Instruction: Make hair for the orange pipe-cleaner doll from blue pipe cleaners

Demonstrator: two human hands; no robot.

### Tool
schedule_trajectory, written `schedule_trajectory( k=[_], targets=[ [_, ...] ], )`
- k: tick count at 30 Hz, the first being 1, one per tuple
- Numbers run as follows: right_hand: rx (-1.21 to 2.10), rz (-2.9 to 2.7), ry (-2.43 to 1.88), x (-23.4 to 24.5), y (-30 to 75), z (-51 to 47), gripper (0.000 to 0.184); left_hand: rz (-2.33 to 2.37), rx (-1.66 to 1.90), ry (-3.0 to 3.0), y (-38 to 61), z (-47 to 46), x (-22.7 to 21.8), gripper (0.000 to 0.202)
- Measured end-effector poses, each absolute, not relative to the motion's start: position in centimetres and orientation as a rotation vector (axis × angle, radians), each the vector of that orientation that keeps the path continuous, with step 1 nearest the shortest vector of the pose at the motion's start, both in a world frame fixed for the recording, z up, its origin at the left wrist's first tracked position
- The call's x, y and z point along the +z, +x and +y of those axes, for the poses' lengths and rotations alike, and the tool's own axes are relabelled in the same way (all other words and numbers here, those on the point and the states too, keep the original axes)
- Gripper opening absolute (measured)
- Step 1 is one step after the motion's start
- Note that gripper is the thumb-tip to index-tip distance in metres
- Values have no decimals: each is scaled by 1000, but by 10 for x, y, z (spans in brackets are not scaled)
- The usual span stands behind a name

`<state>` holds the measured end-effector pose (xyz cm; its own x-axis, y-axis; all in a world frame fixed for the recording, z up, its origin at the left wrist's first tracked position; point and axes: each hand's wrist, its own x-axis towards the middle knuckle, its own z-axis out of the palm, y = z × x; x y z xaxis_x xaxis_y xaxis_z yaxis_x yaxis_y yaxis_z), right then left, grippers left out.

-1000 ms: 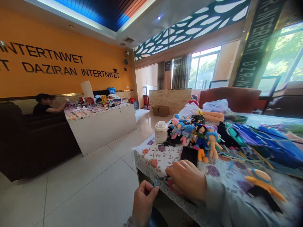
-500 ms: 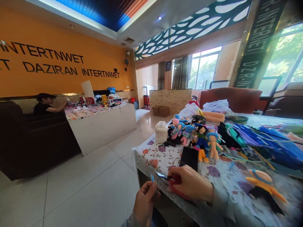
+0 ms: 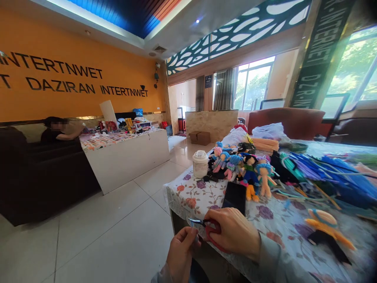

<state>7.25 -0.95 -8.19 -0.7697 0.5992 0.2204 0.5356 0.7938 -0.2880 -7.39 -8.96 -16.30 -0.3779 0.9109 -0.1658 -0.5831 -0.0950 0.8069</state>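
Note:
My left hand [image 3: 182, 249] is closed in a pinch just off the table's near edge. Between its thumb and finger is a short light-blue strip [image 3: 192, 223], most of it hidden. My right hand [image 3: 237, 232] grips red-handled scissors [image 3: 214, 231], whose blades point left and lie at the strip's tip, just above the left fingertips. Beyond that hand a black phone [image 3: 235, 195] lies flat on the flowered tablecloth [image 3: 193, 192]. To the right rests a fuzzy doll [image 3: 328, 230] in orange and black with a blue band on its head.
Several small dolls [image 3: 235, 163] are heaped behind the phone, next to a white lidded cup [image 3: 200, 164]. Bundles of blue and purple pipe cleaners [image 3: 332, 177] spread over the right side. Across the room, a person [image 3: 55, 131] sits at another table [image 3: 129, 157].
My right hand has shifted slightly left, bringing the scissor blades from beside the blue strip onto its tip. Less of the strip shows now. My left hand stays nearly in place.

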Motion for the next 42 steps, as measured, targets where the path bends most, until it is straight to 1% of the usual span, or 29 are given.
schedule_trajectory(
  k=[4,9,16,20,26,32,38,42],
  targets=[
    [281,-2700,-874,-83,71,-8,23,1015,1704,467,-74,-89,-165,34],
    [227,-2715,-932,-81,72,-6,22,1043,1697,472,-75,-90,-163,34],
    [244,-2759,-867,-77,72,-6,23,1031,1696,476,-75,-88,-164,35],
    [205,-2766,-932,-77,72,-4,20,1051,1702,445,-76,-89,-166,38],
    [199,-2752,-836,-77,74,-4,21,1064,1699,441,-75,-91,-161,38],
    [123,-2795,-901,-74,74,-1,16,1135,1704,433,-76,-90,-160,42],
    [122,-2790,-799,-72,73,-3,15,1157,1689,466,-77,-90,-162,44],
    [91,-2826,-836,-69,72,-4,13,1186,1687,492,-77,-90,-163,44]
  ],
)
